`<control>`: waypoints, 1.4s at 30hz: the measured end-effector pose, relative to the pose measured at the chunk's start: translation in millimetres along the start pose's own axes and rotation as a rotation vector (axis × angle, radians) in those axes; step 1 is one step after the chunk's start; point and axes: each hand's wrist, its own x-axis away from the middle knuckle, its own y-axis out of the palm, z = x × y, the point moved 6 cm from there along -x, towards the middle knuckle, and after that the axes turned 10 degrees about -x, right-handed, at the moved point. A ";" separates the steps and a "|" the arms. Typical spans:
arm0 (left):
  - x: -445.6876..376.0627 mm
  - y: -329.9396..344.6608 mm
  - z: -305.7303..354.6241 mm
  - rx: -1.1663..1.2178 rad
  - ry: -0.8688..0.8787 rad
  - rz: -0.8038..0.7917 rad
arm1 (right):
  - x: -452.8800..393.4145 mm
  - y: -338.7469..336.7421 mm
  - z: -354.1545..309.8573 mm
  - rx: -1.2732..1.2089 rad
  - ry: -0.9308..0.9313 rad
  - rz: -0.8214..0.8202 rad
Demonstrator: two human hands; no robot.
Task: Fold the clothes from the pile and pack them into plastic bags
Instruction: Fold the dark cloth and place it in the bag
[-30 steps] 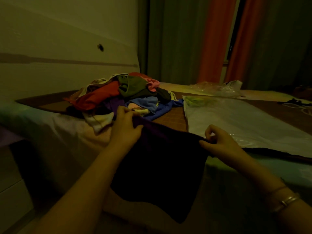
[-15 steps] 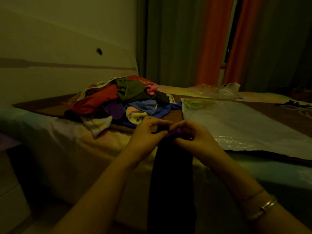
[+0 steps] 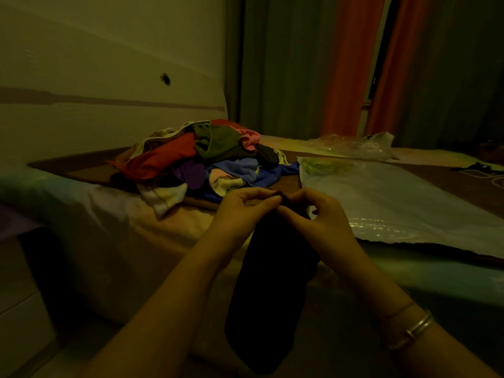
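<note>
We see both hands meeting at frame centre, left hand (image 3: pixel 242 211) and right hand (image 3: pixel 319 214) each pinching the top edge of a dark garment (image 3: pixel 272 282) that hangs folded lengthwise down toward the bottom centre. The clothes pile (image 3: pixel 201 162) sits on the bed (image 3: pixel 81 197) just above and left of the hands. A flat plastic bag (image 3: pixel 395 203) lies at right; crumpled bag (image 3: pixel 354 145) upper right.
</note>
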 end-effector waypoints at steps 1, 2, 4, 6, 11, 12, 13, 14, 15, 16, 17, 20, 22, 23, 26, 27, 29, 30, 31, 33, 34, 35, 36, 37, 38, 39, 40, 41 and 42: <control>-2.1 -2.9 -0.7 -0.002 -0.001 0.033 | 0.4 2.0 2.5 -0.056 0.036 -0.044; -4.8 -7.1 -1.6 0.004 -0.003 0.074 | 1.0 3.0 5.6 -0.095 0.076 -0.087; -12.1 -20.8 -6.6 0.047 -0.020 0.165 | 3.0 -0.2 11.6 -0.070 0.130 -0.138; -16.9 -34.3 -11.7 0.057 -0.038 0.235 | 3.0 -8.2 17.1 0.136 0.109 -0.177; -21.1 -36.8 -15.3 -0.104 0.025 0.265 | 6.5 -20.5 10.8 0.507 -0.106 -0.134; -22.0 -36.9 -15.3 -0.092 0.029 0.268 | 6.6 -24.5 6.9 0.510 -0.153 -0.080; -22.8 -37.2 -15.1 -0.058 0.028 0.264 | 6.5 -28.0 5.5 0.480 -0.164 -0.041; -23.6 -37.1 -15.2 -0.015 0.022 0.257 | 6.1 -30.7 5.6 0.412 -0.138 -0.019; -24.3 -36.3 -15.3 0.029 0.014 0.244 | 5.4 -32.8 8.1 0.325 -0.086 -0.011; -25.0 -34.8 -15.4 0.057 0.006 0.236 | 4.6 -34.5 11.6 0.229 -0.025 -0.007; -25.0 -32.6 -15.3 0.079 -0.003 0.230 | 4.8 -35.6 14.7 0.118 0.036 -0.009; -24.4 -25.1 -14.3 0.143 -0.008 0.222 | 6.7 -37.4 20.7 -0.176 0.189 0.024; -24.7 -23.8 -14.3 0.188 -0.014 0.236 | 9.0 -37.3 24.6 -0.373 0.309 0.095; -24.4 -23.1 -14.0 0.220 -0.021 0.244 | 10.7 -35.2 26.5 -0.493 0.389 0.114; -25.6 -22.0 -13.8 0.411 -0.066 0.280 | 14.7 -18.4 27.6 -0.771 0.594 -0.021; -25.8 -20.8 -13.9 0.488 -0.097 0.279 | 17.7 -11.1 26.6 -0.788 0.649 -0.108; -26.2 -18.1 -14.4 0.558 -0.149 0.258 | 24.8 0.9 26.4 -0.705 0.726 -0.251; -26.3 -18.3 -15.2 0.551 -0.160 0.256 | 27.5 4.8 28.4 -0.662 0.745 -0.288; -25.5 -19.8 -15.9 0.538 -0.166 0.263 | 29.3 7.6 31.1 -0.647 0.757 -0.299; -23.7 -25.2 -16.7 0.461 -0.170 0.288 | 29.6 9.8 33.9 -0.665 0.738 -0.286; -23.5 -27.1 -15.8 0.348 -0.177 0.278 | 27.8 9.9 34.0 -0.687 0.715 -0.266; -22.2 -25.5 -14.5 0.209 -0.207 0.224 | 25.5 9.2 33.5 -0.717 0.693 -0.236; -21.5 -21.4 -17.0 0.076 -0.269 0.137 | 22.9 7.2 33.6 -0.750 0.679 -0.191; -17.6 -14.5 -19.9 -0.024 -0.354 0.028 | 20.0 4.0 35.8 -0.784 0.679 -0.129; -13.3 -8.8 -24.6 -0.093 -0.426 -0.069 | 17.7 0.3 38.0 -0.814 0.686 -0.070; -10.1 -4.3 -29.9 -0.115 -0.471 -0.140 | 16.1 -3.8 40.5 -0.832 0.701 -0.018; -8.2 -0.8 -33.4 -0.109 -0.475 -0.186 | 15.3 -7.5 41.8 -0.850 0.712 0.010; -7.2 0.4 -34.7 -0.063 -0.461 -0.205 | 15.1 -10.6 42.0 -0.864 0.717 0.015; -6.7 -1.6 -33.9 -0.013 -0.437 -0.192 | 15.0 -13.7 42.7 -0.874 0.717 0.011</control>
